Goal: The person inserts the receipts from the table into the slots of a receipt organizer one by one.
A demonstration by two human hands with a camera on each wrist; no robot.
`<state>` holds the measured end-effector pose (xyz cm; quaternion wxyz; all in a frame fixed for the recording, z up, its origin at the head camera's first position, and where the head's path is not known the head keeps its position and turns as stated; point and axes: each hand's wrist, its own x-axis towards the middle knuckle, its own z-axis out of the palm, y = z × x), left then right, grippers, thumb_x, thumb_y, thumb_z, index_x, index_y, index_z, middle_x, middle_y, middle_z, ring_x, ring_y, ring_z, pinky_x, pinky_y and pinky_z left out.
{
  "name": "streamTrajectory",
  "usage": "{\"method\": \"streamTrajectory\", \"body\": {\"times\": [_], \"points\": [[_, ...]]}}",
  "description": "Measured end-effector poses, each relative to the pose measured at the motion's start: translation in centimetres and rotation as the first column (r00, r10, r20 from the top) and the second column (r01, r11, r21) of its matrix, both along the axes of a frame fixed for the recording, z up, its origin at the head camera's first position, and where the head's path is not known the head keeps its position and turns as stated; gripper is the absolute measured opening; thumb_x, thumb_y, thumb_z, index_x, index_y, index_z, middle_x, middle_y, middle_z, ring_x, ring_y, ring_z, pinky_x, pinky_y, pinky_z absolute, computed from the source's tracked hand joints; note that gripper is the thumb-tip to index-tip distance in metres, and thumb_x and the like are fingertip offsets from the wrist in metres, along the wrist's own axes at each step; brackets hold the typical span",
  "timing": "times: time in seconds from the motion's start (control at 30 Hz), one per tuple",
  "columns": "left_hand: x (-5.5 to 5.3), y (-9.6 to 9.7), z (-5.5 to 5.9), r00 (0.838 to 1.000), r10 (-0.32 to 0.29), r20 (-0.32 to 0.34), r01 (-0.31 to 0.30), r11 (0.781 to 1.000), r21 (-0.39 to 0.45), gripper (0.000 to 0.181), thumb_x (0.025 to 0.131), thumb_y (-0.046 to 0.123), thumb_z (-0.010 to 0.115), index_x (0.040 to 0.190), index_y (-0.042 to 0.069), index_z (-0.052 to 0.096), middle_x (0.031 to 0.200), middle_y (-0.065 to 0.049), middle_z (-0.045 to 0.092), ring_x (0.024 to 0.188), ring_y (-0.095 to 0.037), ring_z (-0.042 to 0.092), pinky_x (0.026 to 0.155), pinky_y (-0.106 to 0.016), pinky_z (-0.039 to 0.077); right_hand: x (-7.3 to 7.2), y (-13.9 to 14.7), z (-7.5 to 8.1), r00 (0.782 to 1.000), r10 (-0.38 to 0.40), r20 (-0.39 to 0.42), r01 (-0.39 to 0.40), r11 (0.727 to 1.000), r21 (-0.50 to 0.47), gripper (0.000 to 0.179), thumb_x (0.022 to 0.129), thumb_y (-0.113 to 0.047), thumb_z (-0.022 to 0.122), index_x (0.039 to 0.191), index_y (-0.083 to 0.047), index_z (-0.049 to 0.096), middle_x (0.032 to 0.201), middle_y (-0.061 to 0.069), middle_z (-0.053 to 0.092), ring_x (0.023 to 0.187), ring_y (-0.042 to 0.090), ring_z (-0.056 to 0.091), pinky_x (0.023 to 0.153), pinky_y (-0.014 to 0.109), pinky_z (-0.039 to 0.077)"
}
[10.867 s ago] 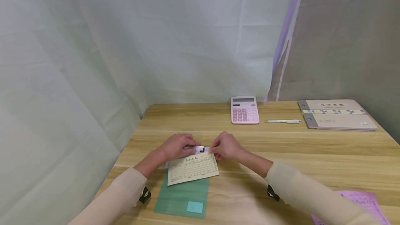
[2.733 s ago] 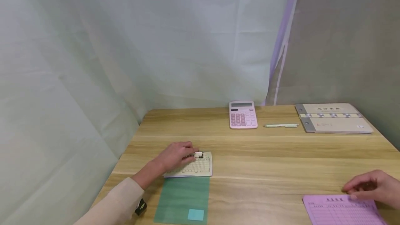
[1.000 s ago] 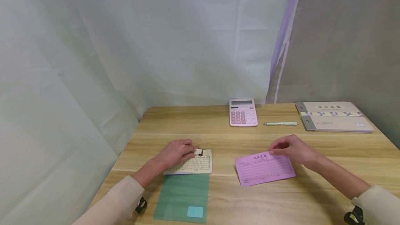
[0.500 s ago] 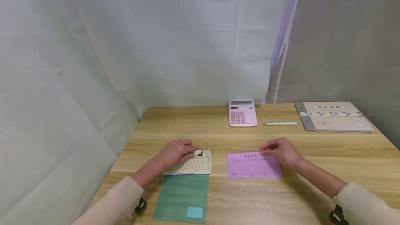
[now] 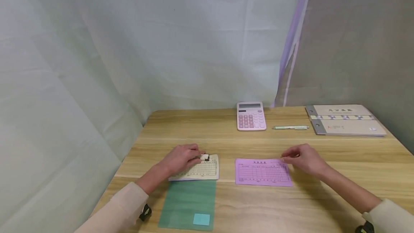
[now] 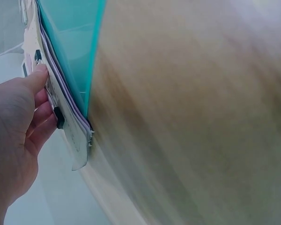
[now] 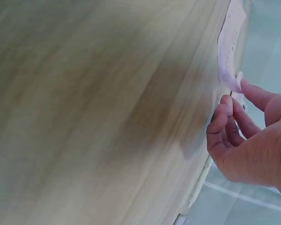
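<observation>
At the left front of the table lies a translucent green clipboard (image 5: 187,202) bearing a light blue label. Cream printed voucher forms (image 5: 200,171), with purple edges showing beneath, sit under its metal clip (image 5: 205,158). My left hand (image 5: 181,159) holds this clip, thumb on the near side and fingers at the far edge. In the left wrist view the clip's black ends (image 6: 59,117) show beside the fingers. A purple voucher form (image 5: 262,173) lies flat to the right. My right hand (image 5: 302,158) is at its upper right corner, thumb tip at the paper, index finger apart from the thumb.
A pink calculator (image 5: 251,116) stands at the back middle, with a pale green pen (image 5: 290,127) right of it. Farther right lies a beige and grey bound account book (image 5: 346,119). Pale cloth curtains (image 5: 194,46) hang behind and left of the table.
The right hand brought the purple form from the right front to beside the clipboard, laid it flat, then slid to its upper right corner. Cream forms came under the clip earlier; the left hand stayed.
</observation>
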<state>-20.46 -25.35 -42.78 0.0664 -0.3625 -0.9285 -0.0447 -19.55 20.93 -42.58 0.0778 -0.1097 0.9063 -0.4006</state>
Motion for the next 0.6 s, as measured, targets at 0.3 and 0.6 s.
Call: {"method": "streamTrajectory", "body": {"times": [0.3, 0.6], "points": [[0.25, 0.15, 0.47, 0.999, 0.018, 0.032, -0.017, 0.999, -0.046, 0.035, 0.103, 0.03, 0.073, 0.134, 0.015, 0.075, 0.104, 0.006, 0.065, 0.079, -0.007, 0.053, 0.069, -0.025, 0.05, 0.15, 0.21, -0.43, 1.0, 0.002, -0.021, -0.002, 1.0, -0.022, 0.01, 0.095, -0.008, 0.079, 0.101, -0.001, 0.082, 0.09, 0.004, 0.075, 0.072, 0.019, 0.057, 0.056, 0.025, 0.043], [0.25, 0.01, 0.45, 0.999, 0.008, 0.038, -0.007, 0.999, -0.042, 0.034, 0.104, 0.026, 0.073, 0.135, 0.014, 0.074, 0.104, 0.006, 0.064, 0.084, -0.007, 0.055, 0.075, -0.027, 0.053, 0.13, -0.16, -0.52, 1.0, 0.007, -0.018, -0.008, 1.0, -0.022, 0.012, 0.093, -0.007, 0.08, 0.104, 0.0, 0.082, 0.092, 0.005, 0.075, 0.073, 0.019, 0.058, 0.056, 0.025, 0.045]]}}
